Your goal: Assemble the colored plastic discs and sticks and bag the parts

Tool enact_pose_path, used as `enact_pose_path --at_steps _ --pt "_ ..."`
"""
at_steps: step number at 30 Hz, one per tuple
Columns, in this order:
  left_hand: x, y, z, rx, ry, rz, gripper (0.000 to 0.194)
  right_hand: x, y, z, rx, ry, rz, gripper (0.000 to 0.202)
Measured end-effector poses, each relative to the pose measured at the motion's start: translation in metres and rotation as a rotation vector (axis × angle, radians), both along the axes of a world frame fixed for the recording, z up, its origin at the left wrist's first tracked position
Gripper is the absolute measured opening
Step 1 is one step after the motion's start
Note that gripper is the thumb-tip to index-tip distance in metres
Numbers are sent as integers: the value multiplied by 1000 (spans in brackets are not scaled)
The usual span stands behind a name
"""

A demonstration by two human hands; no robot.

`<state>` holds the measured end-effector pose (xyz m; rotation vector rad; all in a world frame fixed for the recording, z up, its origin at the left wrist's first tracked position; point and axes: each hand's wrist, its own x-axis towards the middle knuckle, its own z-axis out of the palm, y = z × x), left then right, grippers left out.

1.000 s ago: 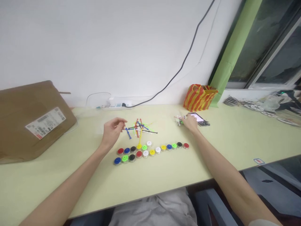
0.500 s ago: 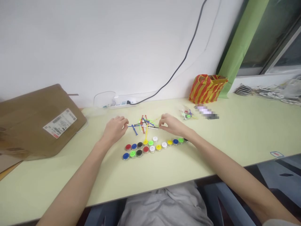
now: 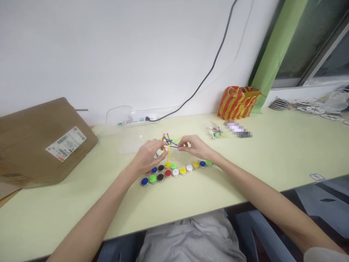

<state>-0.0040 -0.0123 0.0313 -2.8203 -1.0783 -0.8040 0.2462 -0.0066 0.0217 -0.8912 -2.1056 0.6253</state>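
Observation:
A heap of thin coloured plastic sticks (image 3: 170, 141) with widened ends lies on the table between my hands. My left hand (image 3: 149, 155) reaches over the heap's left side, thumb and fingers apart around the end of a white stick (image 3: 171, 147); whether they touch it is unclear. At the heap's right, my right hand (image 3: 196, 145) pinches a small white disc (image 3: 179, 150), mostly hidden by the fingers, beside a dark stick end. A yellow stick (image 3: 168, 154) leans upright from a yellow disc (image 3: 167, 165). Coloured discs on clear bases, such as a red one (image 3: 168, 173), form two rows nearer me.
A cardboard box (image 3: 40, 138) stands at the left. Against the wall lies a power strip (image 3: 141, 120) with a black cable. To the right are a clear bag of small parts (image 3: 215, 133), a blurred-out phone-like object (image 3: 237, 128) and a striped bag (image 3: 238, 103).
My left hand has moved right and opened over the heap. My right hand has shifted slightly left, and the white disc from the back row's end now appears at its fingertips.

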Motion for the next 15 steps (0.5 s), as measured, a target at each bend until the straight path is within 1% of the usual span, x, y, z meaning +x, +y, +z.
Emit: enact_pose_path --at_steps 2,4,7,9,11,12,13,15 --pt "6 -4 -2 -23 -31 -11 31 -8 -5 1 -5 161 -56 14" --pt "10 -6 -4 -36 -46 2 32 -18 -12 2 -27 270 -84 17" --pt "14 -6 -7 -43 -59 48 28 -29 -19 2 -56 348 -68 17" --pt "14 -5 -7 -36 -78 64 25 -30 -18 -1 -70 364 -62 17" --pt "13 -5 -6 -21 -93 72 22 -25 -11 -5 -48 316 -102 17" --pt "12 -5 -5 -14 -96 76 22 -21 -7 -8 -14 246 -135 18" --pt "11 -4 -5 -8 -94 80 22 -18 -2 -11 35 139 -165 19" --pt "9 -3 -5 1 -85 84 25 -12 6 -17 139 -147 -191 22"
